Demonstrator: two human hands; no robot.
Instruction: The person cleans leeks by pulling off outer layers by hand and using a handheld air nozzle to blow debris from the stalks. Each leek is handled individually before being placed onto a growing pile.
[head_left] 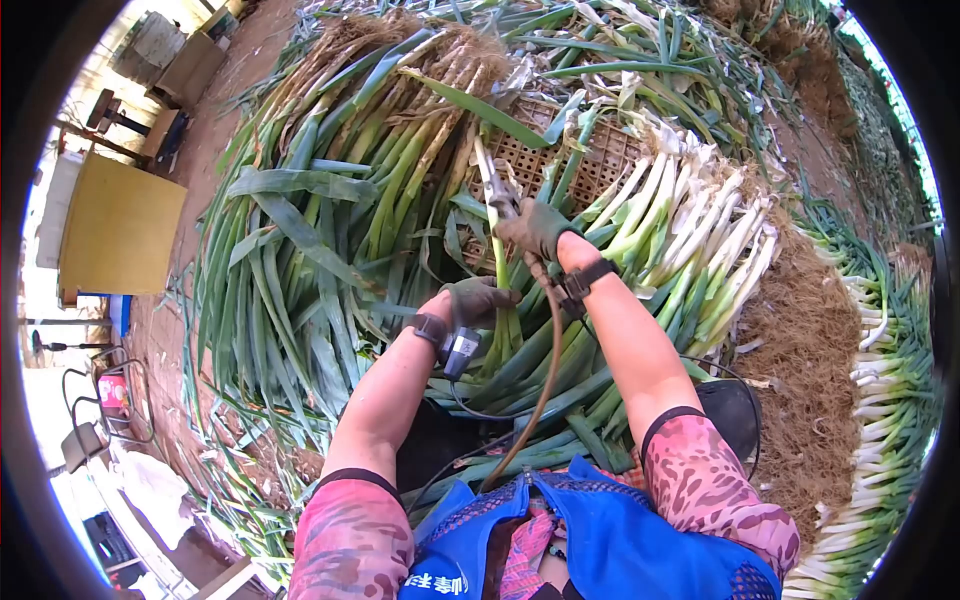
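My left hand (480, 303), in a dark glove, is closed around the green leaves of a leek (497, 245) near the middle of the view. The leek's pale stem points away from me. Above and to the right, my right hand (535, 228), also gloved, grips a metal air nozzle (498, 188) alongside that stem. A brown hose (556, 340) runs from the nozzle back toward my lap. Unpeeled leeks (400, 180) with brown roots lie to the left. White-stemmed leeks (680, 220) are heaped to the right of my right hand.
A tan perforated crate (600, 165) lies behind my hands. Cut roots (800, 380) form a brown pile at right, beside a long row of white-stemmed leeks (885, 400). A yellow board (120, 230) and a metal-framed chair (120, 395) stand at left.
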